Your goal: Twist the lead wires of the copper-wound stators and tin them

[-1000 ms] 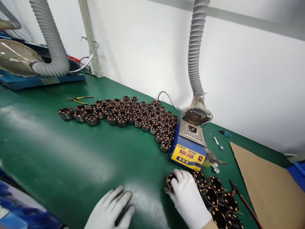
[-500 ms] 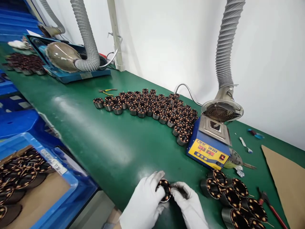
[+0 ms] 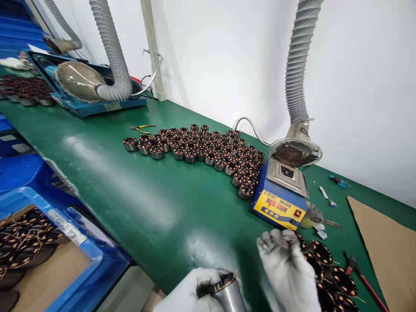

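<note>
My left hand (image 3: 191, 294), in a white glove, holds a wound motor stator (image 3: 225, 291) at the bottom edge of the view, its copper coils facing up. My right hand (image 3: 287, 268), also gloved, hovers blurred over a cluster of larger stators (image 3: 334, 277) at the near right; its fingers are bunched, and I cannot see whether it grips anything. A blue and yellow solder pot (image 3: 281, 197) stands just beyond the right hand.
Several small stators (image 3: 201, 147) lie in rows mid-table on the green mat (image 3: 136, 190). A fume hose (image 3: 297, 82) ends over the solder pot. Red-handled pliers (image 3: 364, 277) and cardboard (image 3: 386, 242) lie at the right. A blue bin (image 3: 94, 264) of stators sits lower left.
My left hand has drawn the stator back toward me, away from the right hand. My right hand has let go and moved right, over the cluster of larger stators.
</note>
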Tool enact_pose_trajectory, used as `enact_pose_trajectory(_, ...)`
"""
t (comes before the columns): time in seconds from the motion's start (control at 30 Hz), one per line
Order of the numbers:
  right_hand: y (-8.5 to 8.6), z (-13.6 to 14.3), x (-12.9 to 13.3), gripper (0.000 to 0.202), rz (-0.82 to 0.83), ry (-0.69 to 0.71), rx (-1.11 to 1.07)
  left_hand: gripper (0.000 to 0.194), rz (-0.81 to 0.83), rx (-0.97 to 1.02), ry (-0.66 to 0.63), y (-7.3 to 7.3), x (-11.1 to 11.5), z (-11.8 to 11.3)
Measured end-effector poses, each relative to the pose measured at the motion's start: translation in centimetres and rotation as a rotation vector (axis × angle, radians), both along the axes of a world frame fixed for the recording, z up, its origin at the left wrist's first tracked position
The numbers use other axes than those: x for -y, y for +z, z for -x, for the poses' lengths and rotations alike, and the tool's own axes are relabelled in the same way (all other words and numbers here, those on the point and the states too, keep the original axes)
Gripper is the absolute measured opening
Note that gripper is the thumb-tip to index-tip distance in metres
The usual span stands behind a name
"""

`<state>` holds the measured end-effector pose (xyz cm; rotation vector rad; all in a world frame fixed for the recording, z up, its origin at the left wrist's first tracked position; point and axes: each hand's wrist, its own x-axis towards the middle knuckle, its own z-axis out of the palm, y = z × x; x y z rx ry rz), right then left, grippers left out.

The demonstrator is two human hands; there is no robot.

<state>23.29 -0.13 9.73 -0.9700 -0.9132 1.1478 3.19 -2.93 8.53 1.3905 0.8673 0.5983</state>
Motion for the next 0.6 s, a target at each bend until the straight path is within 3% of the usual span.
enact_pose_trajectory(0.07, -1.3, 1.3, 0.6, 0.018, 0.164, 0.191, -0.146, 0.030, -0.014, 0.019, 0.031, 0.2, -1.1, 0.1)
enact_pose_trajectory(0.13, -2.6, 3.5, 1.6, 0.041, 0.336, 0.497, -0.314, 0.019, -0.051, -0.007, 0.045, -0.3, -2.2, 0.2)
enact_pose_trajectory(0.2, -3.6, 5.5, 2.6, 0.046, 0.472, 0.655, -0.475, 0.024, -0.140, -0.084, 0.125, -1.1, -2.6, 0.5)
enact_pose_trajectory(0.27, -4.2, 6.5, 3.1, 0.036, 0.546, 0.655, -0.591, 0.053, -0.310, -0.202, 0.209, -1.7, -2.4, 1.0)
enact_pose_trajectory(0.33, -4.5, 6.6, 3.1, 0.030, 0.573, 0.602, -0.661, 0.080, -0.482, -0.279, 0.199, -1.8, -1.9, 1.6)
enact_pose_trajectory(0.4, -4.8, 6.2, 3.1, 0.030, 0.587, 0.578, -0.708, 0.082, -0.559, -0.247, 0.112, -1.6, -1.7, 1.9)
enact_pose_trajectory(0.5, -5.0, 5.8, 2.9, 0.029, 0.624, 0.608, -0.756, 0.049, -0.485, -0.119, 0.129, -0.9, -2.4, 1.5)
enact_pose_trajectory(0.57, -5.1, 5.8, 2.7, 0.030, 0.640, 0.668, -0.761, 0.026, -0.237, -0.036, 0.235, -0.6, -3.3, 0.9)
enact_pose_trajectory(0.6, -5.1, 5.8, 2.7, 0.032, 0.637, 0.691, -0.765, 0.026, -0.073, 0.004, 0.310, -0.4, -3.8, 0.6)
